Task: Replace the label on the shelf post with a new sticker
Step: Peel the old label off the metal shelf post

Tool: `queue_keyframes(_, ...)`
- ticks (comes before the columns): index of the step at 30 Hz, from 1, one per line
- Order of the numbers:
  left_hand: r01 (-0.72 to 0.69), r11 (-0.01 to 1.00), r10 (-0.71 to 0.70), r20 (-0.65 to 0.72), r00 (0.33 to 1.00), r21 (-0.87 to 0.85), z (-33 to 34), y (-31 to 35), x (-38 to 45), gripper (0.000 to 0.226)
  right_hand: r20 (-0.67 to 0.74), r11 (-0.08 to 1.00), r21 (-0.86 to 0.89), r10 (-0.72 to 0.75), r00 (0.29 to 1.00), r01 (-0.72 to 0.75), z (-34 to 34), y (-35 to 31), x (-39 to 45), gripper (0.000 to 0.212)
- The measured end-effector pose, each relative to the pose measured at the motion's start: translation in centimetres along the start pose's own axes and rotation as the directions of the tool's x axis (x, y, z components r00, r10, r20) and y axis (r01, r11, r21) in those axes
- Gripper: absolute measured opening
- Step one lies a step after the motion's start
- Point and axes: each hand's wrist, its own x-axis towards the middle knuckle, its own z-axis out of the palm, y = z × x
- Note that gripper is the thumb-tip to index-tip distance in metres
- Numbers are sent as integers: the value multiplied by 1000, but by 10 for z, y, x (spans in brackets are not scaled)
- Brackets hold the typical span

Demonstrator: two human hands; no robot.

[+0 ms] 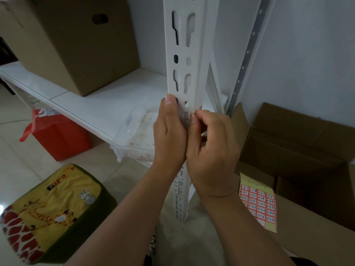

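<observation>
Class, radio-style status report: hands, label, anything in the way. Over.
Left hand grips shelf post. Right hand pinches label at post's edge, only a red sliver showing. Sticker sheet lies on cardboard box. Nothing in the way.

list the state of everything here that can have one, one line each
shelf post, upright
label, on the post edge, mostly hidden
left hand, thumb pressed on the post, other fingers hidden
right hand, fingers curled, pinching at the label
sticker sheet, lying flat, top edge curled
box by the wall, flaps open
red bag, handles untied
</observation>
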Motion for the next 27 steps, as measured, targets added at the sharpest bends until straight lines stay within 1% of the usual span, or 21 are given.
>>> queue_keyframes(4, -9, 1000, 9, -7, 1000, 12, 0, 0, 0, 42, -23, 1000, -5, -11, 1000, 11, 3, -1, -2, 11)
queue_keyframes(7, -8, 1000, 8, -19, 1000, -16, 1, -1, 1, 40, -33, 1000, -15, -18, 999, 17, 4, 0, -3, 10)
queue_keyframes(12, 2, 999, -3, -14, 1000, -42, 1, -4, 1, 40, -10, 999, -8, -32, 999, 32, 3, 0, -2, 8)
queue_keyframes(21, -3, 1000, 2, -17, 1000, -30, 2, -2, -1, 36, 2, 1000, -2, -21, 1000, 21, 2, 0, 0, 8)
queue_keyframes(27, 9, 997, -9, -8, 1000, -73, 2, 0, -3, 44, 0, 1000, -9, 3, 1000, -3, 3, 0, 0, 8)
